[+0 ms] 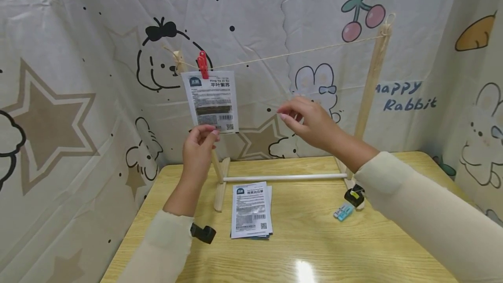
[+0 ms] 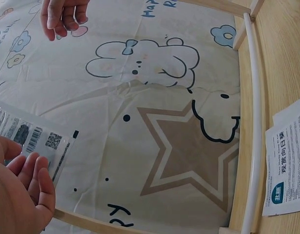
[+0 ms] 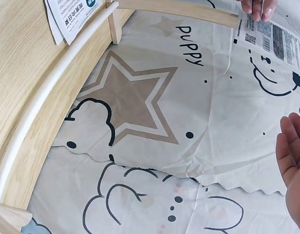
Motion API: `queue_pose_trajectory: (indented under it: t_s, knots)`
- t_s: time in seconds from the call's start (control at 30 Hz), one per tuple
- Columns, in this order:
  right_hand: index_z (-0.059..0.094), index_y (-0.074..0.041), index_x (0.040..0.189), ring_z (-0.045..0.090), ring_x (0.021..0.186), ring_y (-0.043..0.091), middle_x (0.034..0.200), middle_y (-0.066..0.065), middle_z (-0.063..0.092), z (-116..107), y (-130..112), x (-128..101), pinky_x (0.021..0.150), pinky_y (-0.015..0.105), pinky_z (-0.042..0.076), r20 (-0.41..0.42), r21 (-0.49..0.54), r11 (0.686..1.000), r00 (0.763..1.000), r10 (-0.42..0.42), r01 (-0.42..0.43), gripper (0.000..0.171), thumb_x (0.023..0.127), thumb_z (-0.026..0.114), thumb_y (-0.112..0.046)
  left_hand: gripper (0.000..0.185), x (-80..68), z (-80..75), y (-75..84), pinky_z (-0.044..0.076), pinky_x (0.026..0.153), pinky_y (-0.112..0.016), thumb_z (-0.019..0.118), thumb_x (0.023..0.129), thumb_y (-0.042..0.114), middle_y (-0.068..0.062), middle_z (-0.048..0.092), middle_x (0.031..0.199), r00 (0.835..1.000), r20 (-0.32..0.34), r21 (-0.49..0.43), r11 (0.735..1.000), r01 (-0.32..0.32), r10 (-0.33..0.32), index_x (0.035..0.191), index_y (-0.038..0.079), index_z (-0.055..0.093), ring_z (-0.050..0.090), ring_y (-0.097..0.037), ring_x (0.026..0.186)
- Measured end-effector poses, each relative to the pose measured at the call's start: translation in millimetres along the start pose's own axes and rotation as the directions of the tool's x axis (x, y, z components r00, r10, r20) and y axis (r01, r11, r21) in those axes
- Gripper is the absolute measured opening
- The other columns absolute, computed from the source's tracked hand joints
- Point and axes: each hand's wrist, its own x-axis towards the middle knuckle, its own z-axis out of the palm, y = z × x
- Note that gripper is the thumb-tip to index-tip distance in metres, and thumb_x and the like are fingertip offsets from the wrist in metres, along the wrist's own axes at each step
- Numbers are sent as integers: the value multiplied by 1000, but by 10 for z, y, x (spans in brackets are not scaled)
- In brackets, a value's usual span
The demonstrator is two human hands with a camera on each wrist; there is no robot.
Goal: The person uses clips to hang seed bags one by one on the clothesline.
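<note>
A white printed seed packet (image 1: 214,101) hangs from a string (image 1: 291,53), held at its top edge by a red clothespin (image 1: 202,64). My left hand (image 1: 200,147) is at the packet's lower edge, its thumb and fingers loosely curled in front of the print. In the left wrist view the packet (image 2: 30,139) shows behind those fingers; whether they touch it is hard to see. My right hand (image 1: 310,119) hovers in the air to the right of the packet, fingers bent and holding nothing. On the table, several more packets (image 1: 251,211) lie stacked.
Two wooden posts, the right one (image 1: 371,82) tall in view, carry the string. A white rod (image 1: 284,177) joins their feet across the wooden table (image 1: 306,230). A small blue-and-white object (image 1: 343,212) lies near the right foot. A patterned curtain (image 1: 255,16) stands behind.
</note>
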Motion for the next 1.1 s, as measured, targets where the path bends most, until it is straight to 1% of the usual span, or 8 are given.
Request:
queue_pose_trajectory:
  t_s: [0.13,0.3,0.4,0.5,0.6,0.73,0.87,1.1]
  knots:
    - [70,-5,115,59,89,15,102,7,68,-4,18,-20,76,32,53,3,9,1000,1000,11,-11,19,101,61,-14,18,-8,8,-22,50,77,-22,62,100,15,-3,63,97,1000,-4,-4,1000,12,-12,115,4,61,62,-10,88]
    - [70,-5,115,59,88,13,100,6,67,-5,39,-58,75,26,51,6,9,1000,1000,17,-18,19,101,61,-14,17,-21,18,-49,50,76,-22,60,101,14,-8,63,99,1000,6,-4,1000,21,-21,115,4,61,62,-10,88]
    - [70,-6,115,59,88,13,100,6,67,-12,46,-88,76,27,51,7,10,1000,1000,20,-20,18,101,62,-14,18,-20,23,-77,50,77,-22,59,102,15,-8,64,100,999,21,2,1000,31,-31,116,5,62,61,-10,89]
    - [70,-6,114,59,88,13,100,5,66,-22,52,-118,76,30,53,15,9,1000,1000,19,-19,17,101,62,-13,19,-20,31,-99,50,77,-22,60,102,15,-6,65,99,999,34,3,999,43,-43,117,5,64,61,-9,88]
    - [70,-6,114,60,90,14,102,6,67,-29,60,-151,77,32,53,25,9,1000,999,25,-26,17,101,62,-13,21,-27,46,-112,50,78,-24,60,101,15,-3,65,97,998,46,-6,999,47,-47,117,3,65,62,-8,87]
    - [70,-7,114,59,91,13,104,5,68,-23,75,-195,77,27,52,36,8,999,998,51,-51,17,101,62,-15,21,-39,46,-128,50,78,-26,61,100,13,-2,65,94,998,58,-12,1000,28,-27,116,0,65,61,-8,86]
    - [69,-8,114,59,91,12,103,4,67,-14,103,-246,77,25,52,40,3,998,997,62,-62,17,101,61,-16,18,-55,46,-133,51,78,-25,61,100,13,-2,65,95,998,67,0,1000,16,-16,113,2,66,62,-8,86]
    - [70,-9,115,59,90,10,104,3,67,-4,134,-322,76,23,51,43,13,997,997,70,-70,17,102,61,-15,19,-62,27,-154,52,84,-30,61,100,16,3,67,99,995,86,20,999,44,-45,115,6,68,62,-11,92]
